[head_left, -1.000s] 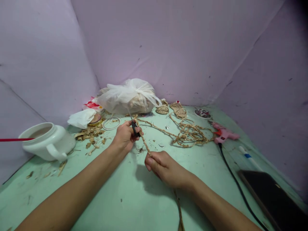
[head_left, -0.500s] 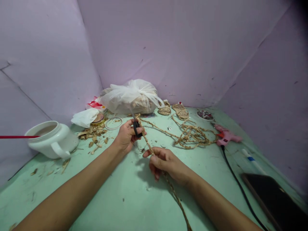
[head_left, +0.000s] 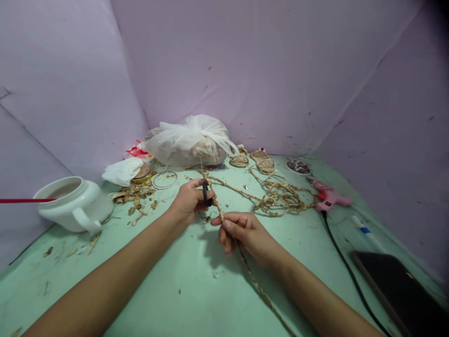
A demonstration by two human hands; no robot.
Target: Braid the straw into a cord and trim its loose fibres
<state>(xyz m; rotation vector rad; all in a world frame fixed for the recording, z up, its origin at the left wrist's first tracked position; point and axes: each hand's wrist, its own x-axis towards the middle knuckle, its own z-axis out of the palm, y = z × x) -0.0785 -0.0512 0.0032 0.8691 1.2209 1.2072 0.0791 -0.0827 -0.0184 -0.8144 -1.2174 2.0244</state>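
My left hand (head_left: 187, 201) is closed on small scissors with a black handle (head_left: 206, 193); their thin blade points up and away from me. Right beside the handle runs a braided straw-coloured rope (head_left: 253, 280). Thumb and fingers of my right hand (head_left: 243, 231) pinch this rope lower down, and its tail trails toward the near right edge. From the rope's upper end near the scissors, a strand stretches right to a loose tangle of the same cord (head_left: 280, 196). Whether my left fingers also touch the rope cannot be made out.
A white pot (head_left: 72, 206) stands at left, near dry scraps (head_left: 131, 192) and a ring (head_left: 164, 179). A tied plastic bag (head_left: 192, 140) and woven sole shapes (head_left: 263, 161) lie behind. At right are a pink glue gun (head_left: 329, 196), a marker (head_left: 368, 234) and a dark phone-like slab (head_left: 396, 285).
My left hand and the scissors have shifted slightly right, and the scissors stand more upright. My right hand has risen a little along the rope, whose tail has swung right.
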